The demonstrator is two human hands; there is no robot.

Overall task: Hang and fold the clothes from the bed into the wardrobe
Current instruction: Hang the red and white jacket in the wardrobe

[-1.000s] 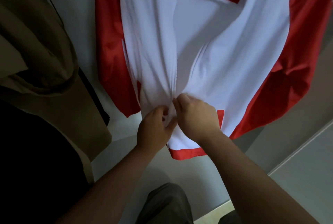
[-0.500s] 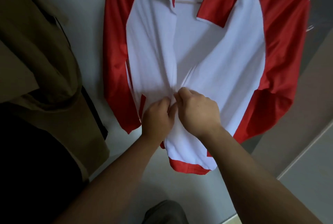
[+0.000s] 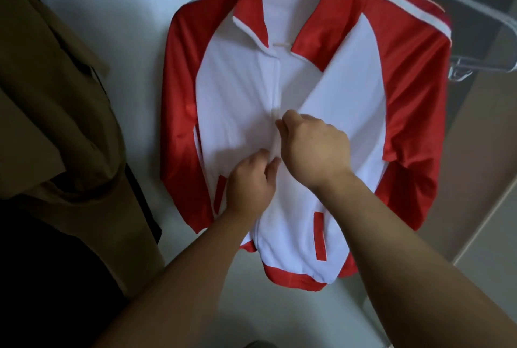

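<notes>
Against white wall [image 3: 134, 11], both hands pinch the jacket's [image 3: 232, 95] zipper seam [image 3: 275, 90], right hand [image 3: 313, 149] above left hand [image 3: 249, 182].

The jacket [image 3: 237, 90] above the left hand [image 3: 249, 182] is softly and evenly lit. The coat [image 3: 56, 123] to that hand's left is dim, with near-black shadow below it. The hanger [image 3: 475, 63] up and right of the right hand [image 3: 316, 149] is blurred. Frame edges are bent by the wide lens.
</notes>
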